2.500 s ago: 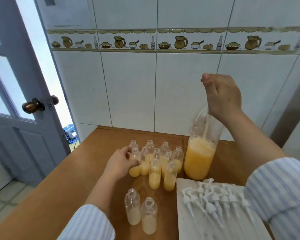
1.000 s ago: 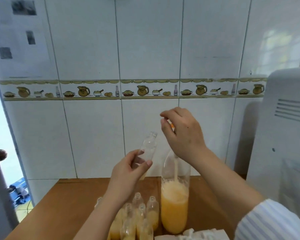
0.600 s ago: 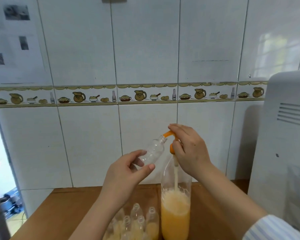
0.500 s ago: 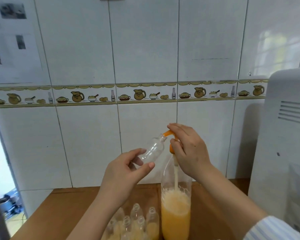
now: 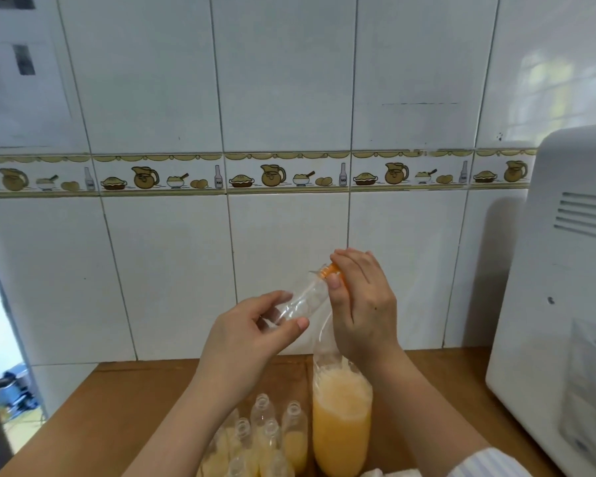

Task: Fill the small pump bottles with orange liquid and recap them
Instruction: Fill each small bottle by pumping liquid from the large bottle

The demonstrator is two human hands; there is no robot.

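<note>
Above the table, left hand pinches an empty small bottle, tilted, mouth at the orange nozzle; right hand grips that nozzle over the big bottle; thin, light plastic, probably crushable; best held mid-body.

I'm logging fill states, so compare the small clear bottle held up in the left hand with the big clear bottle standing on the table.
The small clear plastic bottle looks empty; the large clear plastic bottle holds orange liquid with foam on top. The small bottle is tilted in the air, gripped by the left hand; the large bottle stands upright on the wooden table. The small bottle is far slimmer. Both are see-through.
</note>
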